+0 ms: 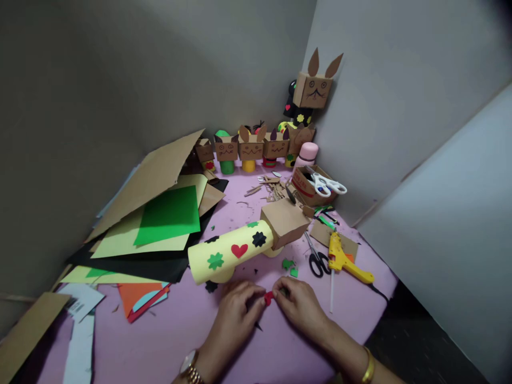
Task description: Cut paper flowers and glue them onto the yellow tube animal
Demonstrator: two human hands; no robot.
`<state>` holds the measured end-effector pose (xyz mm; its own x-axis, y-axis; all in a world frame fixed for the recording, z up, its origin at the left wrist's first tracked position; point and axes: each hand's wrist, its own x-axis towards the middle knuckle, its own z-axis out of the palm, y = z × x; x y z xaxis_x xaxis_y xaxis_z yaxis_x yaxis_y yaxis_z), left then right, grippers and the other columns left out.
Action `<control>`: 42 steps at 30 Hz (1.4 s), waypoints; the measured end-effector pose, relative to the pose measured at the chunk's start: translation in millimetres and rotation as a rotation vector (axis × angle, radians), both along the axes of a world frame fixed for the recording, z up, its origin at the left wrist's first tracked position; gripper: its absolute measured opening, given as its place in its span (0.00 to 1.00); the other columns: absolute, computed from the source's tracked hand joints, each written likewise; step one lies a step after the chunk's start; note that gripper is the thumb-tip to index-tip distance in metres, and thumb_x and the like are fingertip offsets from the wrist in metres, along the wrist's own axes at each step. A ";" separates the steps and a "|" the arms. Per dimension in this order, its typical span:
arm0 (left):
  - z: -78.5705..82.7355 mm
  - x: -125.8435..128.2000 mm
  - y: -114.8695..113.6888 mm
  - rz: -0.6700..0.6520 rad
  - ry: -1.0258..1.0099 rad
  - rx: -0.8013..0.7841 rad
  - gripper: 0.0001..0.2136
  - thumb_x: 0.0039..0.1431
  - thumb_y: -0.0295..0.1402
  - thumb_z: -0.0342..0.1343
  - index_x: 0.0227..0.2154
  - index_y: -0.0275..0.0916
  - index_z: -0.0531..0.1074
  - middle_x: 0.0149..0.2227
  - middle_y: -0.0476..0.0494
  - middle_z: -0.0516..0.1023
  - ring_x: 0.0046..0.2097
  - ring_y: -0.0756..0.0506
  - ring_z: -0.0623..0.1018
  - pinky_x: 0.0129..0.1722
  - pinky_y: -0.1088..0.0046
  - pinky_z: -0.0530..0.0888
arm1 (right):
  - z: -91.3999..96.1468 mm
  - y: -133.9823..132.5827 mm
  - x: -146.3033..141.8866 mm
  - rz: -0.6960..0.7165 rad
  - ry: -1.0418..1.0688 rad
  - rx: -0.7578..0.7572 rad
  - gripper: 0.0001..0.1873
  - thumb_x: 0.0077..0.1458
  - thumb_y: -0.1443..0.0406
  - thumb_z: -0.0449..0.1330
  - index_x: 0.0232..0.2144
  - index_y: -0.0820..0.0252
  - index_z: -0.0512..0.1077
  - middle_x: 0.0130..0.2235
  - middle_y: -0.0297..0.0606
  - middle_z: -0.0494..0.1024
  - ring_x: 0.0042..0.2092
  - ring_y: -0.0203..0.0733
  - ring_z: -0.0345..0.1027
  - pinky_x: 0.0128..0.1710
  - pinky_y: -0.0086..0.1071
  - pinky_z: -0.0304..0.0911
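Observation:
My left hand [236, 312] and my right hand [298, 304] meet low on the purple table [168, 341], both pinching a small red paper piece [268, 297] between their fingertips. Just beyond them lies a pale yellow tube [230, 253] on its side, stuck with a red heart, green and black flower shapes. A brown cardboard cube [285, 221] sits at the tube's right end. Small green paper scraps [290, 265] lie close to my right hand.
Black-handled scissors [317, 258] and a yellow glue gun [346, 260] lie to the right. A small box with white scissors [327, 185] stands behind. Green, yellow, black paper and cardboard sheets [160, 213] pile on the left. Cardboard-headed figures [250, 149] line the back wall.

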<state>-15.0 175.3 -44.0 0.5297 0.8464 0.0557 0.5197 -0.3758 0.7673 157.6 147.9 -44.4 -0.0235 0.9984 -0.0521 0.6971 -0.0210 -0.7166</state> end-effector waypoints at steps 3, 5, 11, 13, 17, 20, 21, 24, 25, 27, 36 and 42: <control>1.9 3.8 -1.2 0.016 -0.003 -0.018 0.10 0.61 0.31 0.49 0.30 0.41 0.75 0.31 0.47 0.77 0.35 0.46 0.74 0.37 0.69 0.68 | 1.7 -2.2 -3.4 0.004 0.025 0.002 0.07 0.52 0.70 0.55 0.27 0.61 0.73 0.27 0.37 0.76 0.30 0.40 0.67 0.31 0.29 0.56; 5.4 4.3 -3.7 0.035 0.008 -0.001 0.11 0.61 0.31 0.49 0.25 0.40 0.74 0.28 0.47 0.77 0.33 0.46 0.74 0.35 0.69 0.68 | 2.7 -4.6 -4.3 0.012 0.063 0.015 0.07 0.52 0.70 0.55 0.27 0.61 0.72 0.27 0.36 0.75 0.30 0.39 0.66 0.31 0.29 0.55; 63.2 -23.0 -8.2 0.002 -0.100 0.365 0.06 0.58 0.28 0.52 0.33 0.43 0.73 0.28 0.51 0.78 0.31 0.48 0.74 0.33 0.70 0.67 | 4.8 -3.9 -2.9 -0.048 0.520 -0.041 0.08 0.54 0.62 0.56 0.30 0.62 0.70 0.26 0.33 0.70 0.28 0.35 0.62 0.28 0.28 0.56; 92.6 -38.3 0.1 0.057 -0.119 0.548 0.08 0.57 0.26 0.54 0.37 0.45 0.72 0.32 0.52 0.79 0.34 0.48 0.75 0.36 0.69 0.67 | 5.7 1.8 -6.8 -0.079 0.728 -0.147 0.13 0.53 0.56 0.57 0.33 0.62 0.70 0.26 0.32 0.69 0.25 0.33 0.61 0.25 0.26 0.55; 131.8 -56.2 36.1 0.244 0.013 0.749 0.06 0.58 0.30 0.55 0.37 0.46 0.74 0.34 0.51 0.79 0.36 0.46 0.74 0.36 0.66 0.64 | 8.8 16.4 -24.1 -0.109 1.001 -0.272 0.22 0.48 0.50 0.61 0.34 0.64 0.70 0.24 0.31 0.70 0.19 0.27 0.57 0.18 0.22 0.48; 137.7 -55.1 68.4 0.207 0.144 0.828 0.05 0.58 0.33 0.54 0.32 0.44 0.76 0.31 0.49 0.80 0.34 0.45 0.74 0.34 0.65 0.61 | 13.5 23.7 -38.5 -0.142 1.128 -0.285 0.23 0.45 0.50 0.64 0.33 0.64 0.69 0.24 0.32 0.72 0.19 0.26 0.58 0.16 0.20 0.47; 136.9 -53.5 77.9 0.187 0.175 0.845 0.06 0.58 0.33 0.54 0.31 0.43 0.76 0.30 0.49 0.80 0.33 0.45 0.74 0.33 0.66 0.60 | 15.2 25.0 -42.5 -0.148 1.158 -0.288 0.23 0.45 0.50 0.64 0.32 0.64 0.69 0.25 0.32 0.73 0.18 0.26 0.59 0.16 0.20 0.47; 132.3 -49.4 99.8 0.111 0.244 0.827 0.09 0.60 0.33 0.52 0.30 0.43 0.77 0.30 0.49 0.81 0.32 0.45 0.74 0.33 0.66 0.58 | 18.1 27.0 -50.8 -0.126 1.226 -0.321 0.21 0.44 0.51 0.65 0.28 0.63 0.67 0.26 0.34 0.76 0.17 0.25 0.59 0.15 0.20 0.48; 130.9 -49.0 104.8 0.080 0.257 0.809 0.09 0.60 0.33 0.52 0.30 0.44 0.77 0.30 0.50 0.82 0.33 0.46 0.74 0.34 0.66 0.57 | 17.9 27.6 -52.4 -0.109 1.251 -0.340 0.21 0.44 0.51 0.65 0.29 0.63 0.67 0.27 0.35 0.76 0.18 0.25 0.60 0.15 0.19 0.49; 128.5 -49.5 111.7 0.023 0.270 0.770 0.09 0.60 0.33 0.52 0.30 0.44 0.77 0.30 0.51 0.82 0.32 0.46 0.74 0.34 0.66 0.57 | 15.4 29.1 -54.1 -0.082 1.307 -0.373 0.22 0.45 0.52 0.66 0.33 0.63 0.69 0.29 0.37 0.77 0.19 0.27 0.64 0.15 0.19 0.52; 124.1 -51.5 118.1 -0.087 0.317 0.659 0.10 0.60 0.32 0.51 0.29 0.45 0.76 0.29 0.53 0.81 0.34 0.47 0.75 0.35 0.67 0.55 | 6.7 34.1 -52.5 -0.030 1.399 -0.377 0.19 0.48 0.55 0.65 0.36 0.63 0.71 0.33 0.40 0.78 0.24 0.30 0.70 0.17 0.19 0.57; 130.0 -47.7 114.8 -0.113 0.364 0.646 0.10 0.60 0.32 0.50 0.29 0.45 0.77 0.27 0.52 0.81 0.32 0.48 0.75 0.35 0.67 0.56 | 13.4 34.1 -54.5 -0.026 1.395 -0.358 0.18 0.48 0.54 0.64 0.36 0.62 0.72 0.32 0.39 0.78 0.24 0.30 0.69 0.18 0.20 0.56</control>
<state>-62.8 290.1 86.0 0.6911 0.6440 0.3279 0.6301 -0.7592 0.1629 103.0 182.0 -31.0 -0.2460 0.9377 -0.2455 -0.5585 -0.3441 -0.7547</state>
